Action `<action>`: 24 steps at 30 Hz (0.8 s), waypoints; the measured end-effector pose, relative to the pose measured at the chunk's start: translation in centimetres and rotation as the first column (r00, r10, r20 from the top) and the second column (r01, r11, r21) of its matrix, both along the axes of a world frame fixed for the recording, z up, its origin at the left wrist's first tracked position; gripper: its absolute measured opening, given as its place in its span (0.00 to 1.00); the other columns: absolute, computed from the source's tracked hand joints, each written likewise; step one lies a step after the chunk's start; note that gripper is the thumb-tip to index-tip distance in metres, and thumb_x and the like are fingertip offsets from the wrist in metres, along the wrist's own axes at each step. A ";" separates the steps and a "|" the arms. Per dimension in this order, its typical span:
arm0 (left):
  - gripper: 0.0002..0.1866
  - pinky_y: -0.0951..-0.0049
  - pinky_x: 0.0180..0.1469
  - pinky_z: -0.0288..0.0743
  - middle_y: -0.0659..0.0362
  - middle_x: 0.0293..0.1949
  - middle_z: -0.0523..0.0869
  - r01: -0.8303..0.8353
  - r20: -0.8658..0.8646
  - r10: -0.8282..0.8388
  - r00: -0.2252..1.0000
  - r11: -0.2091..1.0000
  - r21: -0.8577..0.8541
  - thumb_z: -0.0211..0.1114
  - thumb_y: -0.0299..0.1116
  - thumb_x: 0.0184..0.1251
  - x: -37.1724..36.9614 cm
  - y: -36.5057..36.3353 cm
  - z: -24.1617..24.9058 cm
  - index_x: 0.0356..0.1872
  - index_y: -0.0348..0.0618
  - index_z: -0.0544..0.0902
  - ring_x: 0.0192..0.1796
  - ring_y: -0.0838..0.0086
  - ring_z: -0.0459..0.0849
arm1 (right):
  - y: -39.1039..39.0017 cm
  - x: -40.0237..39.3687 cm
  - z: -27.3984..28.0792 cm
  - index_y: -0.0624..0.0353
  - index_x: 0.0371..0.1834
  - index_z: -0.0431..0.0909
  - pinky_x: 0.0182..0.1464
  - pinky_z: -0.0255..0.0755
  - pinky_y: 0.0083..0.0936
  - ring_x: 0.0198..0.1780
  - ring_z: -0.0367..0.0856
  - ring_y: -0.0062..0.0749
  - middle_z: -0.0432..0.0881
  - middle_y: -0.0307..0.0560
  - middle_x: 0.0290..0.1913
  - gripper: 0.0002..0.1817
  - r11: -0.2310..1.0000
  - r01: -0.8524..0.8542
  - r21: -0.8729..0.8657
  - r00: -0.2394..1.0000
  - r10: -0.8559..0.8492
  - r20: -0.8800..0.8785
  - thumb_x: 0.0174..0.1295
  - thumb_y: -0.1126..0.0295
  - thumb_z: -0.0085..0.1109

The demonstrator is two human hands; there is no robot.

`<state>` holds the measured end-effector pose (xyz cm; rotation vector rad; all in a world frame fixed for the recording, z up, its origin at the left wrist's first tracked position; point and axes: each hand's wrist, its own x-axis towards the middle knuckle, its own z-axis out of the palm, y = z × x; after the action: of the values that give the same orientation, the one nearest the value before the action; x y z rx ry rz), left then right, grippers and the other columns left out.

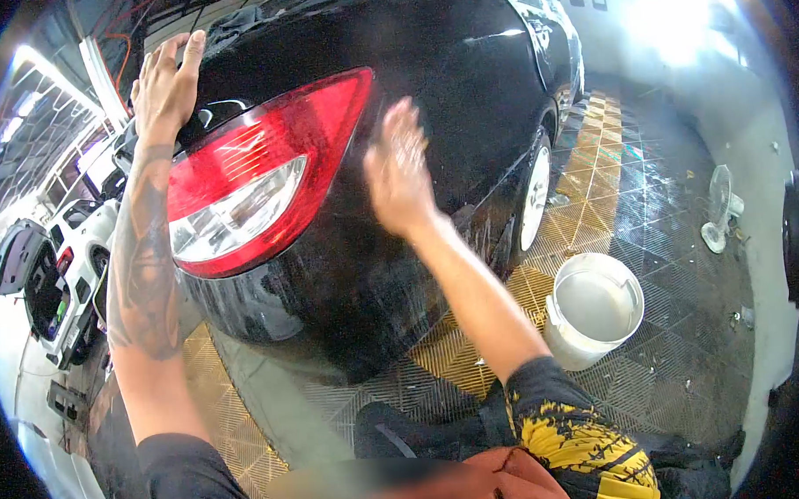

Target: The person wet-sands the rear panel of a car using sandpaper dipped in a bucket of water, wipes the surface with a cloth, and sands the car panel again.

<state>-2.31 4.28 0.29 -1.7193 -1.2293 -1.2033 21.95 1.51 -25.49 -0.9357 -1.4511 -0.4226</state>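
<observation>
Two cars show: one black car [395,118] filling the middle, and one white car [74,261] to its left, tailgate up. The black car shows one red tail light [256,175] and one wheel [534,196]. Two hands rest on the black car: the left hand [167,82] flat above the tail light, the right hand [399,175] open just right of the light, blurred. One white bucket [592,309] stands on the floor right of the black car. One small fan [719,207] stands farther right of the black car, beyond the bucket.
</observation>
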 end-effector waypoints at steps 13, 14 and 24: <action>0.34 0.55 0.69 0.57 0.49 0.63 0.76 0.003 -0.028 -0.002 1.000 1.000 0.029 0.42 0.68 0.68 -0.1 0.3 0.3 0.62 0.57 0.76 0.68 0.57 0.69 | -0.1 3.5 -5.4 0.67 0.77 0.38 0.77 0.29 0.48 0.79 0.29 0.57 0.32 0.65 0.78 0.33 0.993 -0.090 -0.082 0.989 0.079 -0.127 0.74 0.63 0.33; 0.34 0.55 0.69 0.57 0.49 0.63 0.76 0.002 -0.037 -0.001 0.999 1.000 0.021 0.42 0.68 0.68 -0.3 0.7 0.4 0.62 0.57 0.76 0.68 0.57 0.69 | 2.1 5.2 -4.3 0.68 0.77 0.38 0.77 0.29 0.48 0.79 0.29 0.57 0.32 0.65 0.78 0.32 0.994 -0.063 -0.091 0.972 0.040 -0.233 0.74 0.63 0.32; 0.37 0.58 0.68 0.59 0.49 0.63 0.76 0.019 -0.055 -0.017 0.998 0.999 0.036 0.41 0.71 0.66 -0.3 1.1 0.4 0.63 0.57 0.76 0.67 0.57 0.70 | 2.0 7.3 -7.8 0.70 0.76 0.35 0.77 0.26 0.44 0.79 0.28 0.55 0.31 0.63 0.78 0.34 0.972 -0.060 -0.229 0.951 -0.015 -0.309 0.76 0.59 0.28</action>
<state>-2.60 5.42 0.65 -1.7281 -1.1553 -1.1747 29.22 3.48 -33.30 -1.1200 -1.2379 -0.0778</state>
